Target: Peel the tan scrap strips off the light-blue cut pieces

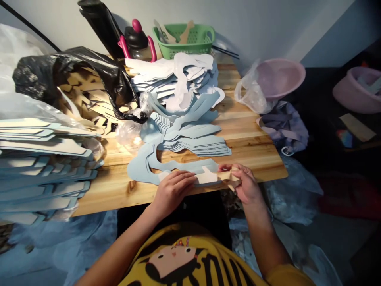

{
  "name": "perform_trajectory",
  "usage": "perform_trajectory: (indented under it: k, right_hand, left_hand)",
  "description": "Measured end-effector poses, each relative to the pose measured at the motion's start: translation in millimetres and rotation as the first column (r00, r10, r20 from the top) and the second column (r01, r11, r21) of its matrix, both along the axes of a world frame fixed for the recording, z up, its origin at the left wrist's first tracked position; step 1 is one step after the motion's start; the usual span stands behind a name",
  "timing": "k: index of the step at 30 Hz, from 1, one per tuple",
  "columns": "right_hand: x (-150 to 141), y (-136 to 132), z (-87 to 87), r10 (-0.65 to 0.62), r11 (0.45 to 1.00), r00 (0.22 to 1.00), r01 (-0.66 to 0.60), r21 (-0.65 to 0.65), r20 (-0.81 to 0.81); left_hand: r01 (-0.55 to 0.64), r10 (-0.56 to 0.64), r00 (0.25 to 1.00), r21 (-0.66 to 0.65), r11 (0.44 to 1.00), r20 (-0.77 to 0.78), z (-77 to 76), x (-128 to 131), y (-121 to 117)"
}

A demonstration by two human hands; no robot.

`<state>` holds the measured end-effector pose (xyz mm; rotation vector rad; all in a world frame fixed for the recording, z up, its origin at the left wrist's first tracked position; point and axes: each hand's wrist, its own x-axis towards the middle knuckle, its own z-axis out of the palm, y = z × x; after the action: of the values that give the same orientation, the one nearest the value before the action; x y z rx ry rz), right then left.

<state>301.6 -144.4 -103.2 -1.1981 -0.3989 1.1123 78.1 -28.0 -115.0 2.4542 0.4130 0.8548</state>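
A curved, U-shaped light-blue cut piece [139, 163] lies flat at the table's front edge. Along its near arm runs a pale cream strip [205, 176]. My left hand [177, 185] rests on that strip with its fingers stretched out flat. At the strip's right end, my right hand [245, 184] pinches a folded tan paper-like piece [228, 177] between thumb and fingers. Whether the tan piece is joined to the cream strip I cannot tell. Just beyond my hands sits a fanned stack of light-blue pieces [205, 143].
White cut pieces [154, 73] are heaped farther back, before a green basket [186, 47] and a bottle with pink handles [138, 41]. To the left are a black plastic bag [35, 75] of tan pieces and stacked blue-edged pieces [44, 178]. A pink basin [281, 75] stands right.
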Motion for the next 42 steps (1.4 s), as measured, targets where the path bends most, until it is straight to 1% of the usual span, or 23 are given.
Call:
perform_trajectory:
  k: [2,4,6,7,9,11,12,13,14,15,16,17,18,20,22,24,26,29,31,33,38,40,42]
  right_hand:
    - [2.0,2.1,1.6,-0.09,0.996,0.984,0.093,0.014,-0.154]
    - [4.5,4.8,4.9,-0.169,0.982,0.952,0.185,0.041,-0.254]
    - [8.0,6.8,7.5,-0.235,0.959,0.923,0.27,0.08,-0.304]
    - [10.1,6.9,8.1,-0.258,0.949,0.919,0.298,0.097,-0.299]
    - [14.3,4.7,7.4,-0.304,0.934,0.929,0.333,0.125,-0.21]
    - [16.6,-0.5,5.3,-0.348,0.927,0.937,0.349,0.137,-0.032]
    - [16.2,-3.6,4.3,-0.345,0.934,0.935,0.333,0.133,0.082]
    - [14.6,-6.6,3.6,-0.307,0.951,0.929,0.288,0.116,0.208]
    - [11.6,-8.9,3.6,-0.231,0.973,0.911,0.216,0.082,0.34]
    - [7.3,-10.3,4.2,-0.13,0.991,0.874,0.133,0.027,0.469]
    - [1.7,-10.5,5.3,-0.028,0.998,0.812,0.059,-0.034,0.583]
    - [-4.9,-9.2,7.0,0.049,0.997,0.729,0.007,-0.08,0.682]
    - [-11.9,-6.5,8.9,0.088,0.995,0.638,-0.02,-0.098,0.765]
    - [-26.0,2.1,12.8,0.061,0.998,0.474,-0.035,-0.051,0.878]
    - [-37.7,12.8,15.9,-0.01,0.998,0.366,-0.051,0.031,0.93]
    - [-46.0,22.5,18.1,-0.064,0.995,0.318,-0.056,0.086,0.946]
    - [-51.1,29.6,19.4,-0.098,0.991,0.298,-0.06,0.121,0.95]
    - [-55.1,35.3,19.5,-0.115,0.987,0.272,-0.079,0.141,0.955]
    - [-57.0,36.8,18.9,-0.121,0.985,0.234,-0.094,0.147,0.965]
    - [-58.7,37.5,18.5,-0.131,0.983,0.172,-0.102,0.149,0.976]
    - [-63.5,38.9,19.5,-0.148,0.987,-0.028,-0.074,0.146,0.989]
    - [-65.3,39.4,19.0,-0.158,0.986,-0.04,-0.054,0.155,0.987]
    - [-66.4,39.6,17.6,-0.16,0.986,0.018,-0.044,0.161,0.987]
  left_hand:
    - [0.004,-0.004,1.0,0.021,1.0,0.005,-1.4,-1.2,0.2]
    - [0.013,-0.012,1.0,0.041,0.999,-0.008,-1.8,-2.5,0.7]
    - [0.025,-0.024,0.999,0.052,0.998,-0.026,-1.9,-3.6,1.2]
    - [0.031,-0.03,0.999,0.055,0.998,-0.031,-1.8,-4.0,1.5]
    - [0.04,-0.038,0.999,0.059,0.997,-0.039,-1.7,-4.5,1.6]
    - [0.049,-0.045,0.998,0.075,0.996,-0.052,-1.2,-4.8,1.2]
    - [0.053,-0.048,0.997,0.086,0.995,-0.06,-0.9,-5.0,0.9]
    - [0.053,-0.047,0.997,0.093,0.994,-0.063,-0.4,-5.1,0.5]
    - [0.047,-0.041,0.997,0.094,0.994,-0.062,0.0,-5.3,0.1]
    - [0.035,-0.03,0.998,0.089,0.995,-0.055,0.3,-5.5,-0.2]
    - [0.017,-0.014,0.999,0.079,0.997,-0.046,0.6,-5.7,-0.3]
    - [-0.004,0.007,0.999,0.065,0.998,-0.037,0.9,-5.9,-0.2]
    - [-0.023,0.025,0.999,0.05,0.998,-0.031,1.0,-6.1,0.1]
    - [-0.037,0.037,0.999,0.009,0.999,-0.03,1.3,-6.4,1.1]
    - [-0.027,0.025,0.999,-0.05,0.998,-0.036,1.9,-6.6,2.4]
    - [-0.01,0.004,0.999,-0.114,0.993,-0.05,2.9,-6.9,3.6]
    - [0.002,-0.011,0.998,-0.15,0.989,-0.059,4.4,-7.1,4.4]
    - [0.032,-0.043,0.997,-0.173,0.984,-0.062,6.9,-6.9,4.9]
    - [0.055,-0.067,0.996,-0.19,0.98,-0.058,8.3,-6.6,5.3]
    - [0.063,-0.073,0.996,-0.188,0.98,-0.045,8.6,-6.4,6.0]
    - [0.061,-0.066,0.998,-0.153,0.986,-0.025,4.4,-7.3,8.0]
    - [0.06,-0.064,0.998,-0.153,0.986,-0.021,2.9,-7.6,7.8]
    - [0.052,-0.059,0.997,-0.158,0.986,-0.043,2.6,-7.7,6.7]
